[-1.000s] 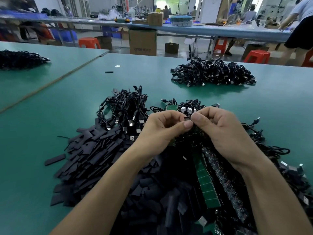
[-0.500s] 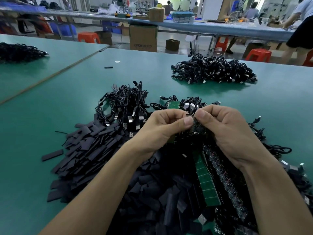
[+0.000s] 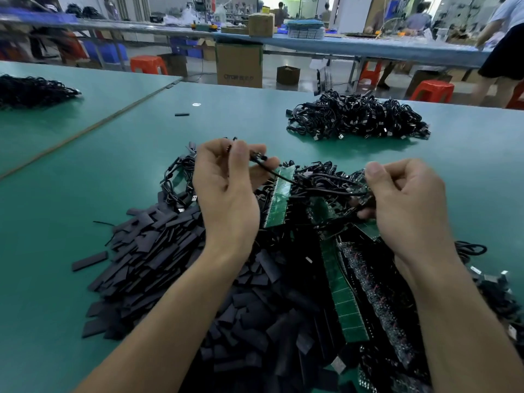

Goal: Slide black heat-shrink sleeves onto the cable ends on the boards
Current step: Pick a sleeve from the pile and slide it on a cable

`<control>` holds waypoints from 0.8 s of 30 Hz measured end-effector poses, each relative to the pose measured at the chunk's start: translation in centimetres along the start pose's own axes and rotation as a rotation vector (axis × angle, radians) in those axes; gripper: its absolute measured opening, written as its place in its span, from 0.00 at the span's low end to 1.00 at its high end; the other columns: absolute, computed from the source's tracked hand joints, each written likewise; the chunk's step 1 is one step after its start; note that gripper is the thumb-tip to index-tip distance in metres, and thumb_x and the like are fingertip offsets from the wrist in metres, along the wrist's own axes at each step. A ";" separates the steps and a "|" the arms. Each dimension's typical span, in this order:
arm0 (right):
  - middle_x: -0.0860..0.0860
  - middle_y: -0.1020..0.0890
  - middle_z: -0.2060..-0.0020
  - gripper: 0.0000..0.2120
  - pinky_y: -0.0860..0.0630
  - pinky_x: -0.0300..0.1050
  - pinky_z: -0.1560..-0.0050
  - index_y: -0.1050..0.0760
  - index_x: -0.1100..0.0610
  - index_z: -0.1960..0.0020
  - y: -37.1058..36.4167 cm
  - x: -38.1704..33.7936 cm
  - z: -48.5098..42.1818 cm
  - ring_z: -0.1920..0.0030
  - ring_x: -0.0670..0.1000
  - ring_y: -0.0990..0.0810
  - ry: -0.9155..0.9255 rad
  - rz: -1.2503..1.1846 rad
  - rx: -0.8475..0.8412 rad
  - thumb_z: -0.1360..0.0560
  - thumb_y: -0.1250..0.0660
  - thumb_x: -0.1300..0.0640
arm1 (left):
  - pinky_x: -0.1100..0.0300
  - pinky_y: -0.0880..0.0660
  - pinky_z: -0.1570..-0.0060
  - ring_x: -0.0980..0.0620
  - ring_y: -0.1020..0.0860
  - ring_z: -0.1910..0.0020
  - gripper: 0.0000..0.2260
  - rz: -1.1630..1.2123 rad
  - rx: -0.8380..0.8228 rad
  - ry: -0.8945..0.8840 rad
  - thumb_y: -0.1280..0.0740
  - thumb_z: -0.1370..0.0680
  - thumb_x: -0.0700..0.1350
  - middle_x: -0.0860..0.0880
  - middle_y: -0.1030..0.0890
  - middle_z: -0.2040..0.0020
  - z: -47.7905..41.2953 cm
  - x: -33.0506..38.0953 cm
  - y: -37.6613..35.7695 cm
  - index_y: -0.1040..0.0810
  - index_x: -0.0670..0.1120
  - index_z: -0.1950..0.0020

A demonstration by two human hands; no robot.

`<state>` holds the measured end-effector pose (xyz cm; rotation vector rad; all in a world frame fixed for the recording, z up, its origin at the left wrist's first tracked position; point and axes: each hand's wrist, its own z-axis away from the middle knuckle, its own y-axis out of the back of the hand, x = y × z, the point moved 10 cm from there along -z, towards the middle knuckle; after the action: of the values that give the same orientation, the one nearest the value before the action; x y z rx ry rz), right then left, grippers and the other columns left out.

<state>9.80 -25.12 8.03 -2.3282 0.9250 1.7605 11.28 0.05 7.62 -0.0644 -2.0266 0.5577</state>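
My left hand (image 3: 224, 182) is raised over the pile and pinches the end of a thin black cable (image 3: 309, 187). That cable runs taut to the right, to a small green board (image 3: 358, 190) gripped by my right hand (image 3: 405, 199). Whether a sleeve sits on the pinched end I cannot tell. A heap of flat black heat-shrink sleeves (image 3: 158, 251) lies under and left of my left forearm. Green boards with black cables (image 3: 344, 302) are stacked between my arms.
A second pile of black cables (image 3: 357, 117) lies far right on the green table (image 3: 85, 180). Another dark cable pile (image 3: 31, 90) sits on the left table. One loose sleeve (image 3: 181, 114) lies far off. Cartons, orange stools and people stand beyond the table.
My hands were pinched together over the pile. They have pulled apart: the left moved up and left with the cable end, the right moved right with the board, stretching the cable.
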 end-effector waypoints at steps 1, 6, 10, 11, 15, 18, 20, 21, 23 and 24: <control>0.48 0.21 0.63 0.09 0.19 0.57 0.60 0.29 0.48 0.57 0.1 -0.3 0.0 0.71 0.48 0.19 0.024 0.040 0.005 0.19 0.35 0.50 | 0.57 0.19 0.54 0.46 0.15 0.59 0.05 0.007 0.010 -0.019 0.42 0.15 0.40 0.42 0.18 0.52 -0.1 0.4 0.1 0.32 0.45 0.50; 0.48 0.22 0.65 0.10 0.22 0.54 0.65 0.32 0.50 0.57 0.9 0.1 0.0 0.77 0.46 0.20 -0.020 0.047 0.072 0.17 0.38 0.52 | 0.48 0.19 0.53 0.43 0.19 0.62 0.05 0.127 0.040 -0.079 0.45 0.14 0.41 0.44 0.21 0.56 -0.6 1.8 0.7 0.36 0.45 0.50; 0.54 0.21 0.59 0.08 0.18 0.60 0.61 0.32 0.53 0.54 0.7 0.8 0.0 0.72 0.52 0.16 -0.120 -0.146 0.068 0.16 0.40 0.54 | 0.51 0.20 0.57 0.48 0.22 0.67 0.06 0.106 0.066 -0.115 0.45 0.14 0.41 0.48 0.23 0.60 -0.7 2.4 1.1 0.35 0.46 0.50; 0.56 0.20 0.57 0.08 0.17 0.56 0.63 0.32 0.54 0.53 0.5 0.7 0.0 0.70 0.53 0.15 -0.132 -0.221 0.053 0.15 0.40 0.54 | 0.52 0.20 0.58 0.50 0.22 0.68 0.06 0.083 0.053 -0.128 0.44 0.14 0.41 0.49 0.23 0.61 -0.7 2.5 1.0 0.35 0.47 0.50; 0.59 0.18 0.60 0.05 0.23 0.41 0.75 0.30 0.55 0.50 -1.8 -0.5 0.6 0.70 0.55 0.15 -0.114 -0.275 -0.178 0.17 0.37 0.54 | 0.55 0.20 0.60 0.50 0.20 0.67 0.06 -0.046 -0.043 -0.050 0.43 0.14 0.42 0.47 0.21 0.60 -0.6 1.2 0.1 0.34 0.49 0.50; 0.50 0.14 0.61 0.09 0.24 0.38 0.73 0.27 0.53 0.45 -4.1 -1.2 1.7 0.69 0.54 0.15 -0.064 -0.200 -0.424 0.22 0.29 0.53 | 0.54 0.17 0.61 0.51 0.15 0.62 0.04 -0.261 -0.165 0.145 0.42 0.15 0.47 0.51 0.16 0.57 -0.1 -1.7 -0.8 0.33 0.51 0.49; 0.49 0.13 0.61 0.10 0.23 0.37 0.70 0.22 0.51 0.44 -5.5 -1.7 2.8 0.67 0.51 0.14 -0.013 -0.101 -0.581 0.25 0.27 0.54 | 0.51 0.17 0.65 0.49 0.15 0.63 0.05 -0.365 -0.243 0.208 0.42 0.15 0.48 0.52 0.16 0.57 0.4 -2.8 -1.2 0.34 0.53 0.50; 0.50 0.13 0.61 0.07 0.22 0.36 0.69 0.20 0.52 0.46 -6.0 -1.9 3.2 0.66 0.50 0.14 0.002 -0.073 -0.630 0.24 0.27 0.56 | 0.52 0.18 0.69 0.48 0.15 0.65 0.05 -0.364 -0.262 0.217 0.42 0.15 0.48 0.51 0.16 0.58 0.5 -3.0 -1.3 0.34 0.53 0.51; 0.53 0.13 0.61 0.03 0.21 0.36 0.67 0.18 0.56 0.51 -6.4 -2.0 3.2 0.64 0.51 0.14 -0.025 -0.177 -0.620 0.23 0.29 0.62 | 0.53 0.20 0.71 0.46 0.16 0.68 0.06 -0.324 -0.264 0.214 0.42 0.15 0.47 0.51 0.16 0.62 0.6 -2.7 -1.5 0.35 0.53 0.51; 0.55 0.13 0.61 0.04 0.20 0.37 0.65 0.18 0.58 0.52 -6.1 -2.1 2.8 0.63 0.53 0.14 -0.053 -0.286 -0.559 0.23 0.30 0.65 | 0.53 0.20 0.70 0.46 0.16 0.68 0.06 -0.289 -0.249 0.204 0.43 0.14 0.47 0.50 0.17 0.63 0.6 -2.4 -1.6 0.35 0.52 0.51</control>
<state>10.16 -18.16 7.19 -2.5237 0.0705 2.1354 12.30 -2.20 6.09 0.0214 -1.8536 0.1103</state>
